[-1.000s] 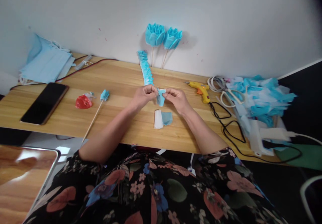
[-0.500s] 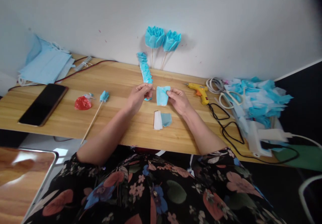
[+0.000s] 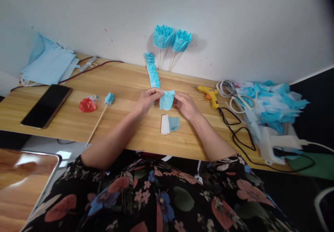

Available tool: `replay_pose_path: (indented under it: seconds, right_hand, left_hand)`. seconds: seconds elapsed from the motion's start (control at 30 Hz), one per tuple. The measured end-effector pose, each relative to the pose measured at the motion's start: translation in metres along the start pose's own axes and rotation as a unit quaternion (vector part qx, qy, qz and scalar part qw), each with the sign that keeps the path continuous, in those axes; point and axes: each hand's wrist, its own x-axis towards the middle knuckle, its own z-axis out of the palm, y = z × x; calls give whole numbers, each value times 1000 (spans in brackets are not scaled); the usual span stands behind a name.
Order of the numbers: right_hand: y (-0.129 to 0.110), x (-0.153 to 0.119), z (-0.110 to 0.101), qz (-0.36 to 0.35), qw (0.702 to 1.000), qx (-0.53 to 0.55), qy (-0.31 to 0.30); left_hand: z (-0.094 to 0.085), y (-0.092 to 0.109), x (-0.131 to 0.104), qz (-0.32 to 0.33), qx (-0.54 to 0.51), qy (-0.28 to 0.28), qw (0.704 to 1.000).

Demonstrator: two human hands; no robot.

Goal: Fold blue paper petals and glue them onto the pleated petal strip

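Pinching the blue piece [image 3: 167, 101] by its upper left corner, the left hand [image 3: 148, 100] has its thumb and forefinger pressed together. The piece lies between both hands, over the tabletop [image 3: 125, 80]. The right hand [image 3: 185, 105] is partly curled at the piece's right edge; whether it grips, I cannot tell. Beyond the left hand stretches a pleated blue strip [image 3: 151, 70].

"What lies left on your desk [image 3: 125, 82]?"
"Your phone [image 3: 47, 106], masks [image 3: 50, 66] behind it, a stick [image 3: 97, 123] to its right."
"Straight before you?"
"The piece [image 3: 167, 100], offcuts [image 3: 173, 123] nearer you, the strip [image 3: 152, 71] behind, then flowers [image 3: 163, 38] by the wall [image 3: 235, 33]."
"And on your right?"
"The glue gun [image 3: 208, 90], then scissors [image 3: 241, 102], then scraps [image 3: 276, 101]."
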Motion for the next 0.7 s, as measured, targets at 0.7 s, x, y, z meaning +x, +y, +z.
replay_pose_path:
  seconds: [0.7]
  right_hand:
    - [1,-6,9,-175,948,-242,114]
  left_hand:
    - [3,8,-4,33,75,11,997]
